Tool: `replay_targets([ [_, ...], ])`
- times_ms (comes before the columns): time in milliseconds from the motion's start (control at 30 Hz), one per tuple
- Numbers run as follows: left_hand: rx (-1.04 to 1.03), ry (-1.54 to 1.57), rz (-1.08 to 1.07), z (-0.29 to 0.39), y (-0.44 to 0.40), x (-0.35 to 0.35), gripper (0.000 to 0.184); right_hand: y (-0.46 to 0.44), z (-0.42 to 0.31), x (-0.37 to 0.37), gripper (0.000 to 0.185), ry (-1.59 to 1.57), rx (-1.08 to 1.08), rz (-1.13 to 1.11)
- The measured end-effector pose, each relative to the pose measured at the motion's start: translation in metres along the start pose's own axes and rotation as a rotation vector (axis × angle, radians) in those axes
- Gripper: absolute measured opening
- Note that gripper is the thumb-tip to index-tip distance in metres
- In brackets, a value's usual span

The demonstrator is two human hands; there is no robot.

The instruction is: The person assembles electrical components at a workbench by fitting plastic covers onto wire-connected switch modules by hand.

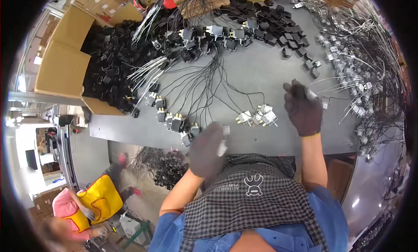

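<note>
My left hand (204, 151), in a dark glove and smeared by motion, is over the table's front edge just above the apron. A pale patch shows at its inner side, and a small grey piece (226, 130) is by its fingertips. To the right, my gloved right hand (301, 105) is above the table with fingers curled; something pale shows at its fingertips, too unclear to name. A small clear-and-metal connector (325, 102) with a thin wire lies beside it. Between my hands is a cluster of silver connectors (263, 115) with brass pins, on black wires.
Black-housed connectors (175, 122) line the table's left front. Black casings (291, 36) are heaped across the back and by an open cardboard box (63, 69). Tangled wired connectors (361, 56) pile up at right. A co-worker in a yellow apron (102, 199) is at lower left.
</note>
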State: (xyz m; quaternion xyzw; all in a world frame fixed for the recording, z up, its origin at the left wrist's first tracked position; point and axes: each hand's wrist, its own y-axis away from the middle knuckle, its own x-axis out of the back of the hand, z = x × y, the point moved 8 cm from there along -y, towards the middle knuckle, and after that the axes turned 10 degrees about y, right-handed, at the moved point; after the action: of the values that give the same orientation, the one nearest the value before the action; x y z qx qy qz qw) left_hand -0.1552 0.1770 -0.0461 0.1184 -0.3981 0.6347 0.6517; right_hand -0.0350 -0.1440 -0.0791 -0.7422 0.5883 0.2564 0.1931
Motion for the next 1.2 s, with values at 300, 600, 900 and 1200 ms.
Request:
replay_targets([
  [300, 0.425, -0.118, -0.592, -0.02, -0.024, -0.101, 0.08, 0.057, 0.09, -0.115, 0.039, -0.334, -0.561, -0.114],
  [600, 0.236, -0.145, -0.212, -0.026, 0.006, -0.066, 0.071, 0.038, 0.123, -0.052, 0.049, 0.937, -0.111, -0.079],
  [900, 0.221, -0.169, -0.391, -0.033, -0.003, -0.063, 0.066, 0.039, 0.113, -0.029, 0.062, 1.085, -0.052, 0.032],
  [1200, 0.655, 1.013, 0.104, -0.022, -0.02, -0.013, 0.058, 0.048, 0.103, -0.071, 0.049, 0.826, -0.289, 0.047],
])
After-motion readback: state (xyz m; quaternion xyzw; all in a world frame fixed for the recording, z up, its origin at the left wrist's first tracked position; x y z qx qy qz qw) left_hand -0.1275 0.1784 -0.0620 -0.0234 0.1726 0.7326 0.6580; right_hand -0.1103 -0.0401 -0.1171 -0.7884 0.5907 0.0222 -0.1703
